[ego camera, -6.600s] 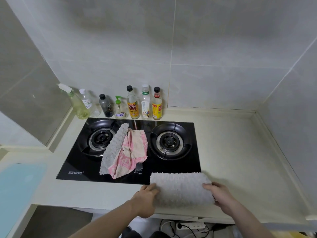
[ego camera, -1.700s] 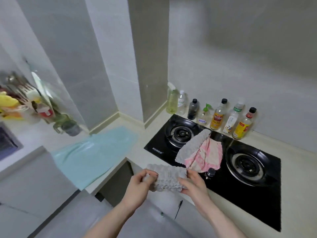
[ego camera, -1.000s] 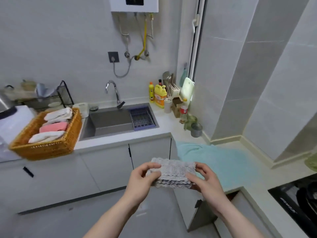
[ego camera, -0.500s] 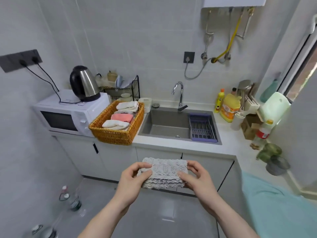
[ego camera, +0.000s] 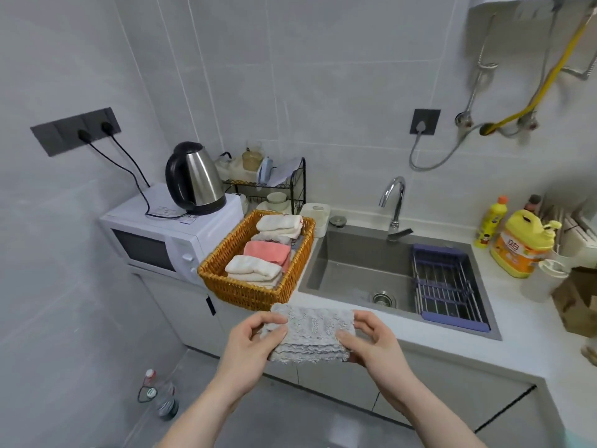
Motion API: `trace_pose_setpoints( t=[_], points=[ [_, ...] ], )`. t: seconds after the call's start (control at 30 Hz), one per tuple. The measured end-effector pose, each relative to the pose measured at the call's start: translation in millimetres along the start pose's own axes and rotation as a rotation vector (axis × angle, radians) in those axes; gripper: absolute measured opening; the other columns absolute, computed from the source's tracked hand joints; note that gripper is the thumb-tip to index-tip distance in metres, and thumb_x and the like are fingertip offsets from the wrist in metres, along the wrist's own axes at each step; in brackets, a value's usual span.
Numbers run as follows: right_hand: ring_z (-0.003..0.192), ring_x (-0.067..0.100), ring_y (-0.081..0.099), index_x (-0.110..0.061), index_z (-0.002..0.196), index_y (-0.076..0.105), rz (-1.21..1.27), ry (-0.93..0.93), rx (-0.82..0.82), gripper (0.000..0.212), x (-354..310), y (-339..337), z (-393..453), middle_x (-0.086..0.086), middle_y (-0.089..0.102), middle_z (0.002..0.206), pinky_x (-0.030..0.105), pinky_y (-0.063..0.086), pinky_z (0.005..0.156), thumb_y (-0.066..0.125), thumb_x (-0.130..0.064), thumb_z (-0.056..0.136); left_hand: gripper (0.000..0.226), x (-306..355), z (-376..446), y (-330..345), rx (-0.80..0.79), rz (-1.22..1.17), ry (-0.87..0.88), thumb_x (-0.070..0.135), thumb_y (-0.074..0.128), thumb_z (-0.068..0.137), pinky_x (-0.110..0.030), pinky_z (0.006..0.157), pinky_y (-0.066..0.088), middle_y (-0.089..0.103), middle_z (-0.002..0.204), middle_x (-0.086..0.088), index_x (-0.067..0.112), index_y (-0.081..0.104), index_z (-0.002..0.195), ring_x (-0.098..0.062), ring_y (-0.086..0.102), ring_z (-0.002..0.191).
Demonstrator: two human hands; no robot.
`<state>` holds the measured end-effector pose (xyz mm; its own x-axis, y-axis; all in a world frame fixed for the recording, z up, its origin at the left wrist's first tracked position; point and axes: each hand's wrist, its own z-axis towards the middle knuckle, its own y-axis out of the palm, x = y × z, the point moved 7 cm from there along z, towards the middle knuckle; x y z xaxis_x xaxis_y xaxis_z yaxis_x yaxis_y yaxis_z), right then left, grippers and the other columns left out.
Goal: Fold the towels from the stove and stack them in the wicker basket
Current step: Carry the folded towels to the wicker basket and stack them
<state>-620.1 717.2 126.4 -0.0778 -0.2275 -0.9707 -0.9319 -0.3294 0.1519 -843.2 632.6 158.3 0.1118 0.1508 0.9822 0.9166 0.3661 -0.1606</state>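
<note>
A folded grey towel (ego camera: 310, 333) hangs in the air in front of the counter edge. My left hand (ego camera: 250, 345) pinches its left end and my right hand (ego camera: 371, 342) pinches its right end. Just beyond it, on the counter, stands the wicker basket (ego camera: 245, 294). Inside the basket lie folded towels in a row: a white one (ego camera: 252, 268) at the front, a pink one (ego camera: 268, 252) in the middle and a white one (ego camera: 281, 224) at the back. The stove is out of view.
A microwave (ego camera: 168, 236) with a kettle (ego camera: 193, 179) on it stands left of the basket. The sink (ego camera: 361, 270) with a drying rack (ego camera: 445, 282) and tap (ego camera: 394, 202) lies to the right. Detergent bottles (ego camera: 520, 244) stand further right. Water bottles (ego camera: 161, 399) sit on the floor.
I have turned from the stove to the sink counter, carrying the folded grey towel in both hands. The basket is closer now, directly beyond the towel.
</note>
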Motion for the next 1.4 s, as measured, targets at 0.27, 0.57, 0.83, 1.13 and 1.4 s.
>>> trace_pose_setpoints(
  t=[0.27,0.57,0.83,1.13,1.4],
  points=[
    [0.079,0.025,0.073,-0.010,0.114,0.066,-0.081,0.044,-0.093,0.030,2.9,70.8,88.4,0.003,0.072,0.113,0.031,0.059,0.068,0.079,-0.009,0.087,0.008,-26.6,74.6,-70.7,0.110,0.018,-0.064,0.016,0.076,0.090,-0.020,0.093,0.042,0.074,0.106,0.020,0.023,0.077,0.094,0.009,0.062,0.108],
    [0.077,0.021,0.074,-0.011,0.112,0.067,-0.137,0.112,0.004,0.026,16.5,114.3,195.1,0.002,0.075,0.109,0.025,0.057,0.065,0.075,-0.003,0.089,0.010,-37.3,207.2,-112.2,-0.066,0.194,-0.030,0.028,0.076,0.090,-0.016,0.070,0.046,0.069,0.083,0.021,0.038,0.075,0.089,0.000,0.061,0.072],
    [0.078,0.021,0.076,-0.016,0.116,0.064,-0.202,0.173,0.085,0.030,27.3,168.7,274.0,0.004,0.071,0.108,0.030,0.060,0.066,0.074,-0.003,0.090,0.004,-53.4,312.5,-157.9,-0.190,0.374,-0.029,0.030,0.070,0.094,-0.009,0.064,0.046,0.070,0.101,0.009,0.031,0.069,0.097,-0.019,0.063,0.082],
    [0.076,0.013,0.068,-0.033,0.115,0.054,-0.608,0.194,0.061,0.037,33.5,171.1,329.4,0.005,0.063,0.104,0.030,0.055,0.075,0.077,-0.029,0.086,0.006,-75.7,375.6,-146.0,-0.295,0.479,-0.044,0.030,0.063,0.097,-0.017,0.068,0.049,0.060,0.119,0.018,0.034,0.060,0.101,-0.003,0.061,0.079],
    [0.097,0.010,0.063,-0.031,0.121,0.053,-0.847,0.191,-0.051,0.039,61.7,169.9,366.0,-0.009,0.065,0.112,0.029,0.053,0.089,0.071,-0.035,0.086,0.014,-113.7,397.8,-126.3,-0.370,0.628,-0.050,0.027,0.061,0.099,-0.012,0.084,0.044,0.049,0.121,0.021,0.038,0.055,0.104,-0.004,0.059,0.102]
  ],
)
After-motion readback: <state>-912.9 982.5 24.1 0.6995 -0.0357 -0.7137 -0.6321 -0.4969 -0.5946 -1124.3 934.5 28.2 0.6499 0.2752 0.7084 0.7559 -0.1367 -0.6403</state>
